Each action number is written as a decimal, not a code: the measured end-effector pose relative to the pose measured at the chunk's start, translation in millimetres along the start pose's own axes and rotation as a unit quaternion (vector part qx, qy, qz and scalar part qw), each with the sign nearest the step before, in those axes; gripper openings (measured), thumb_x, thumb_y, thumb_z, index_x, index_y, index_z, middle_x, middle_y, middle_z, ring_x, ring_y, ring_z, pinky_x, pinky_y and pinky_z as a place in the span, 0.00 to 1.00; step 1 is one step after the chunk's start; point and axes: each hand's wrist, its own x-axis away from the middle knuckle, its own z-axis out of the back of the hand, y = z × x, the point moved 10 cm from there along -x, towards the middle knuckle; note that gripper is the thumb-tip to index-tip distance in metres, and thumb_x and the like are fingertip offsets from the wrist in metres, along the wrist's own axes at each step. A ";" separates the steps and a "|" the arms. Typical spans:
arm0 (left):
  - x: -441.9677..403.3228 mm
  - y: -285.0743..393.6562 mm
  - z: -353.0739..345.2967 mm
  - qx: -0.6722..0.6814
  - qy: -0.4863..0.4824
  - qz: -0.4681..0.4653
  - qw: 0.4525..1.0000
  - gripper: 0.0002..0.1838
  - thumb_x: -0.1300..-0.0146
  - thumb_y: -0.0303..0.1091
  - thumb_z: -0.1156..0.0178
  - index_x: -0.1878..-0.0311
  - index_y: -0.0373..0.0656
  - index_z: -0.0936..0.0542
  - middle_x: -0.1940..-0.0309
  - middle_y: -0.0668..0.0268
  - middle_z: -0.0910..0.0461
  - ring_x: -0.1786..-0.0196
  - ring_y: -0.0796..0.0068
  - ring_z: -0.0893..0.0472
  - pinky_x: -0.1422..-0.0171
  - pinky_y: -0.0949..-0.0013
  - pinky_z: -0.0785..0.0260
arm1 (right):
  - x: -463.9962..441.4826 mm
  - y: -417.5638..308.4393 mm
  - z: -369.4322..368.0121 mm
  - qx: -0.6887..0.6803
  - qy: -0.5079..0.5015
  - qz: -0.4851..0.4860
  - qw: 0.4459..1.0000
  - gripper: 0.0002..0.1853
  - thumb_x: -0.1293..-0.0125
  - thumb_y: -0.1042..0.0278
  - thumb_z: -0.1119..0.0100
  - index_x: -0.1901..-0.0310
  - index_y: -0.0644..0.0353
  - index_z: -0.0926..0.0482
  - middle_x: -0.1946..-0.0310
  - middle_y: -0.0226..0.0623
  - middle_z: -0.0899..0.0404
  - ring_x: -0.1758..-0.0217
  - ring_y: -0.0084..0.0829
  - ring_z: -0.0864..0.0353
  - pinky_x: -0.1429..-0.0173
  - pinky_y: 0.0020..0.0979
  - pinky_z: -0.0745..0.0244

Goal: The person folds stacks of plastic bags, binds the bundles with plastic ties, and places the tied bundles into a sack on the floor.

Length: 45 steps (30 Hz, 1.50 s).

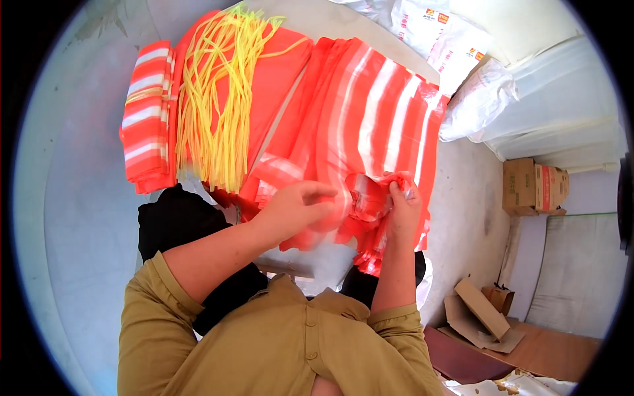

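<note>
A stack of red-and-white striped plastic bags (376, 109) lies spread out in front of me. My right hand (404, 210) pinches the gathered edge of one striped plastic bag (370, 198) between thumb and fingers. To the left of that bunched part is my left hand (294, 210), its bent fingers apart with nothing seen between them. Blurred red film shows just below its fingertips. A bundle of yellow strips (214, 109) rests on a red sheet (281, 72) farther left. Beside it lies a folded striped bundle (148, 119) with a yellow tie around it.
White printed sacks (449, 49) stand at the back right. A cardboard box (531, 187) is against the right wall. Flattened cardboard (482, 317) lies on a brown surface (555, 353) at the lower right. My black-clad knees are beneath the bags.
</note>
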 end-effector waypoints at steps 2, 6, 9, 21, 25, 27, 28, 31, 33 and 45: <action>-1.2 1.2 5.3 0.037 0.019 -0.015 0.999 0.18 0.25 0.34 0.34 0.37 0.40 0.21 0.58 0.72 0.19 0.60 0.86 0.22 0.56 0.75 0.26 | 2.4 -3.4 -1.6 -0.026 -0.007 0.011 1.000 0.09 0.24 0.75 0.38 0.45 0.62 0.17 0.53 0.32 0.12 0.67 0.15 0.25 0.63 0.19 0.31; 5.5 8.3 14.0 0.055 0.036 0.043 0.997 0.11 0.26 0.33 0.32 0.46 0.44 0.20 0.63 0.75 0.22 0.67 0.88 0.27 0.65 0.78 0.33 | 1.0 4.4 3.7 -0.020 -0.007 -0.007 1.000 0.09 0.24 0.75 0.38 0.46 0.62 0.17 0.53 0.32 0.13 0.63 0.15 0.24 0.58 0.20 0.29; -1.2 0.9 15.9 -0.017 0.037 -0.015 0.999 0.11 0.28 0.31 0.32 0.47 0.46 0.21 0.66 0.77 0.25 0.70 0.89 0.31 0.69 0.79 0.38 | -1.9 4.0 2.8 -0.020 -0.015 0.007 1.000 0.09 0.25 0.76 0.38 0.46 0.63 0.17 0.55 0.30 0.14 0.60 0.18 0.21 0.55 0.23 0.25; 7.9 19.7 25.9 -0.081 0.024 -0.001 0.996 0.15 0.31 0.26 0.36 0.43 0.42 0.21 0.68 0.75 0.22 0.66 0.88 0.26 0.61 0.76 0.31 | 58.3 -37.3 -13.8 0.392 -0.085 0.444 0.801 0.17 0.46 0.80 0.29 0.52 0.62 0.15 0.47 0.41 0.19 0.45 0.41 0.20 0.41 0.39 0.23; 0.1 38.8 24.3 -0.055 0.036 0.007 0.998 0.16 0.30 0.26 0.36 0.41 0.42 0.20 0.71 0.76 0.23 0.69 0.89 0.27 0.63 0.77 0.34 | 72.2 -34.0 -17.8 0.417 -0.088 0.487 0.763 0.17 0.49 0.77 0.25 0.55 0.58 0.14 0.54 0.34 0.18 0.51 0.40 0.21 0.47 0.39 0.26; -9.0 50.1 20.9 -0.077 0.052 -0.008 0.996 0.16 0.30 0.27 0.36 0.41 0.42 0.20 0.72 0.77 0.23 0.70 0.89 0.28 0.65 0.77 0.36 | 72.4 -27.5 -17.1 0.416 -0.085 0.499 0.755 0.17 0.50 0.74 0.23 0.56 0.57 0.13 0.57 0.32 0.17 0.52 0.41 0.21 0.48 0.40 0.27; -15.6 53.5 17.0 -0.093 0.051 -0.017 0.994 0.15 0.29 0.27 0.36 0.41 0.41 0.20 0.72 0.77 0.23 0.70 0.89 0.28 0.65 0.76 0.36 | 72.5 -25.1 -17.0 0.416 -0.086 0.501 0.754 0.17 0.50 0.74 0.23 0.56 0.57 0.13 0.57 0.32 0.17 0.53 0.41 0.21 0.48 0.40 0.27; -38.2 59.7 -0.7 -0.126 0.037 -0.035 0.991 0.16 0.28 0.30 0.36 0.39 0.41 0.20 0.72 0.76 0.23 0.70 0.88 0.28 0.67 0.75 0.36 | 75.3 -27.1 -19.9 0.407 -0.099 0.513 0.749 0.18 0.51 0.74 0.23 0.56 0.56 0.14 0.58 0.32 0.17 0.54 0.40 0.21 0.48 0.41 0.27; -52.5 61.8 -18.0 -0.135 0.014 -0.031 0.990 0.19 0.27 0.31 0.37 0.36 0.40 0.22 0.71 0.74 0.23 0.71 0.87 0.27 0.68 0.74 0.35 | 78.5 -33.0 -23.3 0.398 -0.102 0.526 0.744 0.18 0.53 0.74 0.25 0.57 0.55 0.14 0.58 0.31 0.17 0.56 0.39 0.20 0.49 0.40 0.26; -76.8 46.2 -37.0 -0.080 -0.032 -0.064 0.994 0.20 0.22 0.33 0.45 0.31 0.40 0.27 0.52 0.60 0.14 0.68 0.79 0.21 0.64 0.73 0.27 | 73.0 -45.4 -24.2 0.384 -0.114 0.496 0.770 0.17 0.52 0.72 0.24 0.58 0.55 0.15 0.59 0.32 0.16 0.56 0.39 0.18 0.49 0.41 0.24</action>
